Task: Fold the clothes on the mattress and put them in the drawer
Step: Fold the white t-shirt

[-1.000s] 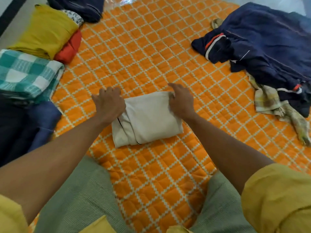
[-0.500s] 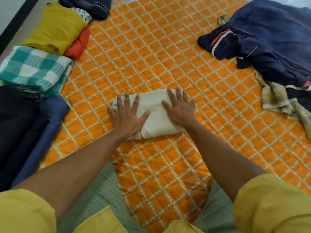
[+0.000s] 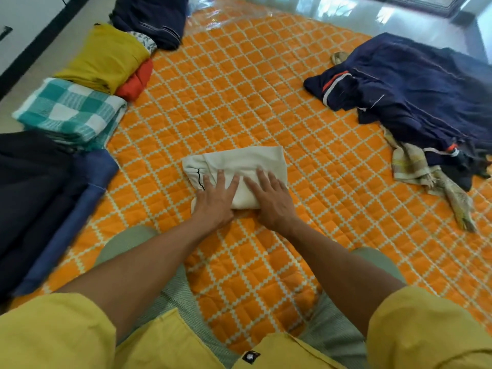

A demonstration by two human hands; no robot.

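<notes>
Both hands are lying flat on a folded cream garment in the middle of the orange quilted mattress. The left hand is pressing down on the garment's near left part with its fingers straight and slightly spread, gripping nothing. The right hand is pressing beside it on the near right part, fingers likewise straight and holding nothing; the two hands are sitting close together, nearly touching at the fingertips. A thin black line is showing on the garment's left end.

Along the mattress's left edge, folded items are lying in a row: a dark pile with a blue piece nearest, then a teal checked cloth, a mustard garment resting on a red one, and a navy piece farthest.

On the right, well apart from the cream garment, an unfolded navy heap is spreading over the mattress, with a crumpled pale plaid cloth sticking out from under its near edge.

The person is wearing yellow sleeves and grey-green trousers, with the knees resting on the mattress.
</notes>
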